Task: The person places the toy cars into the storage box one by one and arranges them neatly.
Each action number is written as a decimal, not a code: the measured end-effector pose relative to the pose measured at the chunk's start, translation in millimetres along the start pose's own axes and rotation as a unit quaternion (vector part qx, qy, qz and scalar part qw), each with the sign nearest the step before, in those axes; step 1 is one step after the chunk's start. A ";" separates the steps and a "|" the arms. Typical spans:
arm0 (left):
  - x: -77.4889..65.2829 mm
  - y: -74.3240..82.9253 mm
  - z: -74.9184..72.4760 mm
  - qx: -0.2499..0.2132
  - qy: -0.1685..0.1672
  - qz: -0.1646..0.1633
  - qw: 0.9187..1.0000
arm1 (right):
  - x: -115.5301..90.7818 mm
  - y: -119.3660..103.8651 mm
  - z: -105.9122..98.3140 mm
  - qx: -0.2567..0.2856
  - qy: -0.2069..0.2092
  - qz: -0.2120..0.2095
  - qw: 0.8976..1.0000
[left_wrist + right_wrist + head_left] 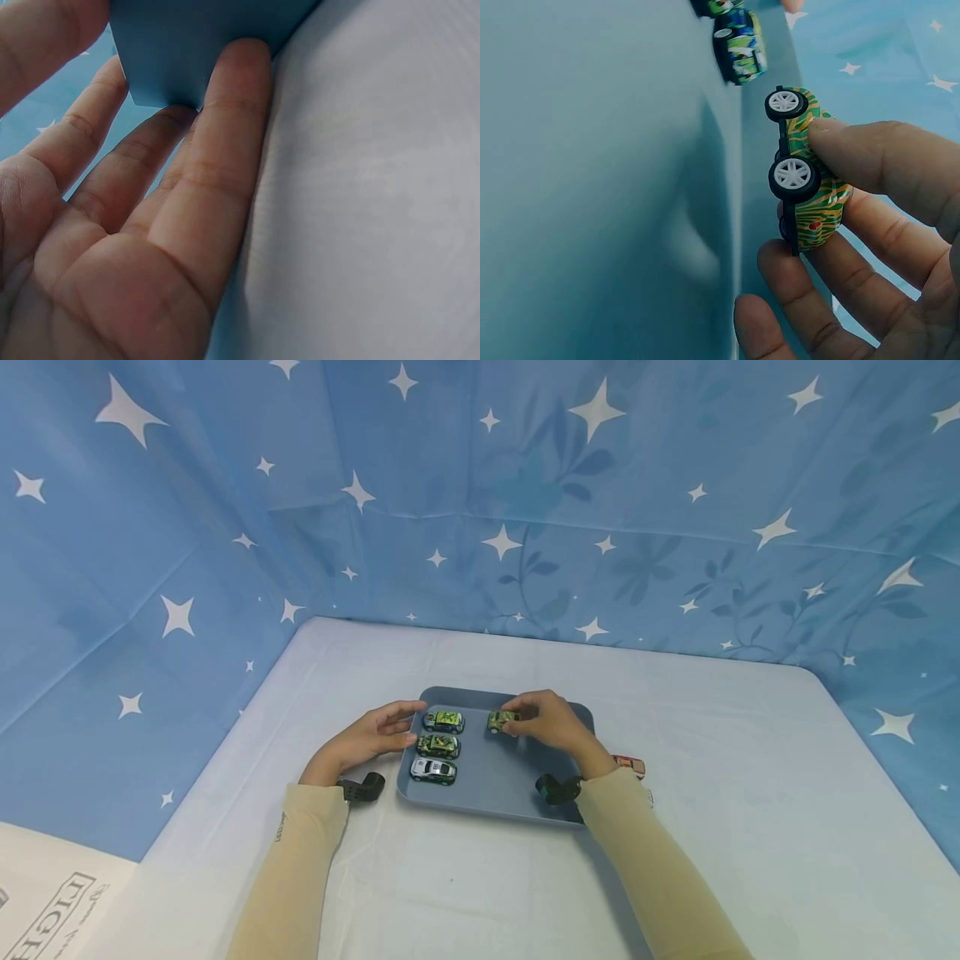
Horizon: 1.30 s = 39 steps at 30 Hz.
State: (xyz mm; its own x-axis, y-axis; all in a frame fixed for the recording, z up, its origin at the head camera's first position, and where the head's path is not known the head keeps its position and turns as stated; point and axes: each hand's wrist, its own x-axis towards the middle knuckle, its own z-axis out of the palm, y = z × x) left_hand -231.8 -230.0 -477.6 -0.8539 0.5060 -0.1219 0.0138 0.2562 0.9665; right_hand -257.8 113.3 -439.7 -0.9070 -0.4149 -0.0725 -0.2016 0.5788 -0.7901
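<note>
My right hand (551, 720) pinches a green-and-yellow striped toy car (810, 176) between thumb and fingers. Its wheels face the floor of the grey-blue tray (495, 777), and a gap shows below it in the right wrist view. On the tray's left side stand three toy cars in a column: a yellow-and-blue one (444, 721) at the back, a green patterned one (438, 746) in the middle and a silver-white one (432, 771) in front. My left hand (371, 735) is at the tray's left edge, its extended fingers (225, 127) touching the outer wall.
A red toy car (630, 766) lies right of the tray, partly hidden by my right forearm. Just in front of it, a sliver of another light object shows past the sleeve. A white cloth (450, 885) covers the table, and a blue star-patterned curtain (480, 485) hangs behind.
</note>
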 end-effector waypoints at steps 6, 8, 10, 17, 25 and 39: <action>0.4 1.0 0.9 -0.011 0.001 -0.007 1.000 | 3.4 0.9 4.4 -0.009 -0.003 0.011 1.000; 0.3 1.9 1.3 -0.013 0.002 -0.008 1.000 | 4.1 0.9 5.5 -0.017 -0.002 0.017 1.000; 0.2 2.7 1.5 -0.014 0.003 -0.009 1.000 | 4.7 1.2 6.4 -0.023 0.002 0.022 0.999; 0.5 1.1 0.2 -0.014 0.004 -0.009 1.000 | 6.1 2.6 10.5 -0.036 0.010 0.025 0.999; -0.8 2.0 1.9 -0.013 0.006 -0.012 1.000 | 7.6 1.9 17.9 -0.057 0.015 0.015 0.998; -1.4 2.4 1.8 -0.017 0.005 -0.012 1.000 | 7.7 0.9 15.9 -0.070 0.014 0.016 0.997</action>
State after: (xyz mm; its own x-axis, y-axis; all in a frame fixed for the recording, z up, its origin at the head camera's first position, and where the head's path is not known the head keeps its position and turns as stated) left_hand -229.6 -228.6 -475.5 -0.8593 0.4914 -0.1420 -0.0233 0.2398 0.9705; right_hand -259.1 99.5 -450.7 -0.9233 -0.3759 -0.0787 -0.2195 0.6846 -0.6951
